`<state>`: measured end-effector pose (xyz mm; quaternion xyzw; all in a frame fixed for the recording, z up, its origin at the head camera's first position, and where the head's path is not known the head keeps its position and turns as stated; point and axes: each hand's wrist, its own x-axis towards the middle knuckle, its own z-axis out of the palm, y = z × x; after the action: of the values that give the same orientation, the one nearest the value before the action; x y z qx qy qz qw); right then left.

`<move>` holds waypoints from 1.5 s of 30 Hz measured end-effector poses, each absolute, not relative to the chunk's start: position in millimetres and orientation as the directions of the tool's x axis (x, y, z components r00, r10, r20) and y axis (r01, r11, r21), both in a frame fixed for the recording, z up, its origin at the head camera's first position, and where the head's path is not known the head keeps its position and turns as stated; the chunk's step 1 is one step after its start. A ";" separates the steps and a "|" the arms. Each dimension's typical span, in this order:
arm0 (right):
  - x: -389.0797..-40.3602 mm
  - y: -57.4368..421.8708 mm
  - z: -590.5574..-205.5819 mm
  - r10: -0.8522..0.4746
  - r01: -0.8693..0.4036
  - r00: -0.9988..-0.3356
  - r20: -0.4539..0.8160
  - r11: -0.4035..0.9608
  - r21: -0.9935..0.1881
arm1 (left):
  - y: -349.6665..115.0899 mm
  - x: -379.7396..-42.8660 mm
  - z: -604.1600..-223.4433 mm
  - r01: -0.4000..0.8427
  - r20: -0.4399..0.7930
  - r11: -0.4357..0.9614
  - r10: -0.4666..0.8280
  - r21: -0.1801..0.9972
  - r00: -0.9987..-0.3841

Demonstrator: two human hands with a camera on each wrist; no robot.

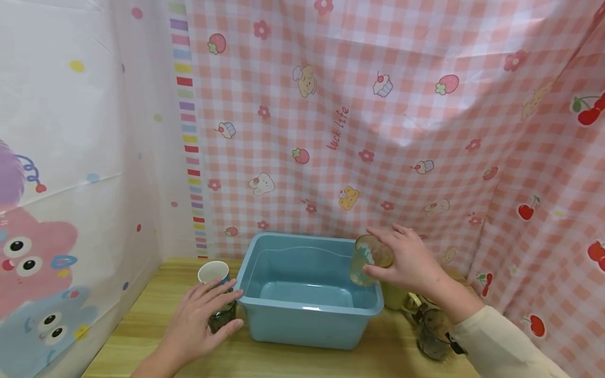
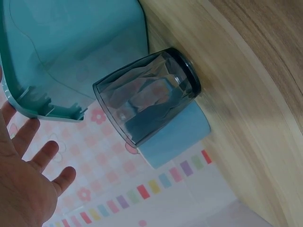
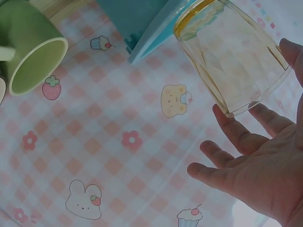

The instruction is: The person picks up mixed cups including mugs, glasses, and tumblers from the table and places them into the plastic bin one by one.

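Observation:
My right hand [image 1: 407, 262] grips a clear amber-tinted glass [image 1: 364, 265] near its mouth, fingers on one side and thumb on the other. The glass is tilted over the right rim of a blue plastic basin [image 1: 307, 323]; in the right wrist view its thick amber base [image 3: 191, 19] points towards the basin. Spread and fairly straight, the fingers of my left hand [image 1: 198, 315] reach to the basin's left rim. Below that hand stands a dark faceted glass [image 2: 149, 94], partly hidden by it in the head view. Right behind the glass is a blue cup [image 2: 177, 137] with a white inside.
Right of the basin stand a green mug [image 3: 35, 42] and a dark glass mug [image 1: 432, 336], partly behind my right arm. All sit on a wood-grain table [image 1: 142, 325]. A pink checked cloth [image 1: 331, 131] hangs behind, and a white patterned cloth [image 1: 71, 131] on the left.

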<state>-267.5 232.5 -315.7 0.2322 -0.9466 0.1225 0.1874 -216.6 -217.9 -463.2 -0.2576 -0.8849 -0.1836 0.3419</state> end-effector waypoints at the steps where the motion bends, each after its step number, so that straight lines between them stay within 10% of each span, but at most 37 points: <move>1: -267.8 231.0 -316.0 -0.395 -0.487 -0.821 0.412 0.862 -0.142 | -218.0 -216.8 -463.5 0.582 0.700 0.800 0.329 0.150 -0.633; 45: -281.3 176.5 -322.6 -0.435 -0.527 -0.819 0.373 0.829 -0.189 | -216.5 -217.0 -464.5 0.586 0.701 0.789 0.312 0.185 -0.642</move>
<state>-281.3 176.5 -322.6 0.2551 -0.9429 0.1435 0.1591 -217.0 -216.5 -464.5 -0.2542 -0.8831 -0.2024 0.3385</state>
